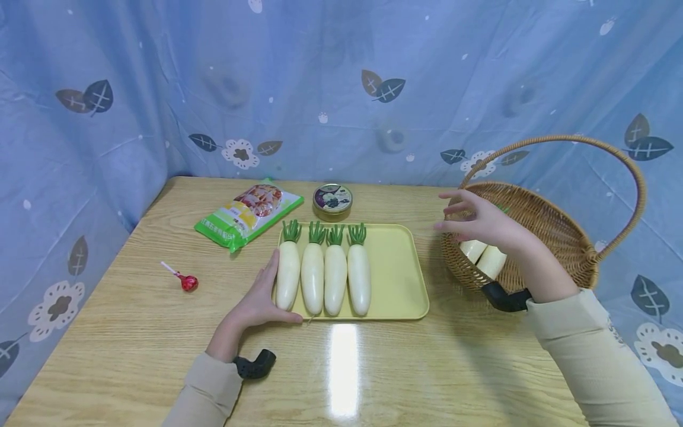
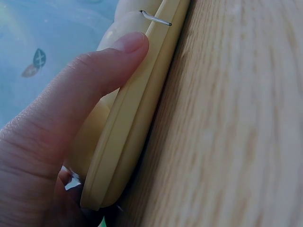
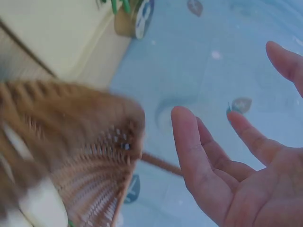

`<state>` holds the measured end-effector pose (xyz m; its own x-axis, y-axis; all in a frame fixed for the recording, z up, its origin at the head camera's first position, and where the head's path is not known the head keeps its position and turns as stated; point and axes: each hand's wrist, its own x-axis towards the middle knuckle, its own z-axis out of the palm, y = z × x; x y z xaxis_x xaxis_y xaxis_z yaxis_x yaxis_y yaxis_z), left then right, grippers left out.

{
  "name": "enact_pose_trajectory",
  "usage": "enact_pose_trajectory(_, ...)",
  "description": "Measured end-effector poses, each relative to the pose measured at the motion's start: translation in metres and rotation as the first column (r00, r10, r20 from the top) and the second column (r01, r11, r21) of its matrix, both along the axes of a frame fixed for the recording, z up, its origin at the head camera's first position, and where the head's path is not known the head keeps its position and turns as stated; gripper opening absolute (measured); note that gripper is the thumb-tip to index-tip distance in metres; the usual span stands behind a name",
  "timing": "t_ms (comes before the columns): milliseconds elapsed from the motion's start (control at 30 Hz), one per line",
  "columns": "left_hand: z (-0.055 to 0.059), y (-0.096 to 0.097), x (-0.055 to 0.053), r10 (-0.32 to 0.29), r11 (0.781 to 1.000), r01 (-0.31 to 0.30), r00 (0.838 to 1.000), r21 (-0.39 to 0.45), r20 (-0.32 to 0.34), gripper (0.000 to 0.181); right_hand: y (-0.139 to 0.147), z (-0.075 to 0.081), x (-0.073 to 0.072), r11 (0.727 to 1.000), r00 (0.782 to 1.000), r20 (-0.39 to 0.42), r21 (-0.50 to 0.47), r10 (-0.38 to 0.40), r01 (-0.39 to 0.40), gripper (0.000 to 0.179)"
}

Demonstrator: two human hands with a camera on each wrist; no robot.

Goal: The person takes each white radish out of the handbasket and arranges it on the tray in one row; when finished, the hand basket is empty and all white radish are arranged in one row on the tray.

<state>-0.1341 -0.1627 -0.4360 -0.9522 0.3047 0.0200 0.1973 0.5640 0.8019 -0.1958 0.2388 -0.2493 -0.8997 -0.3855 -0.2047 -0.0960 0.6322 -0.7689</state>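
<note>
Several white radishes with green tops lie side by side on the left part of a yellow tray. My left hand holds the tray's near left corner, thumb on the front rim and fingers along the left side. My right hand is raised over the left rim of a wicker basket, fingers spread and holding nothing. At least two more white radishes lie in the basket, partly hidden by that hand and the rim. In the right wrist view, the right palm is apart from the basket.
A green and white food packet lies behind the tray to the left, with a round tin behind the tray. A red lollipop lies at the left on the wooden table. The basket's tall handle arches up at the right.
</note>
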Motion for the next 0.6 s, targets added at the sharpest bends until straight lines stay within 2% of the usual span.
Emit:
enact_pose_trajectory(300,-0.001,-0.001,-0.001,0.010,1.000,-0.009,1.000,-0.008,0.025,0.142,0.031,0.007,-0.010,0.998,0.997,0.041,0.036,-0.062,0.061,0.072)
enact_pose_trajectory(600,0.000,0.000,-0.001,0.008,1.000,-0.008,1.000,-0.002,0.030,0.142,0.058,0.001,-0.025,0.987,0.987,0.098,0.112,-0.129,0.118,0.083)
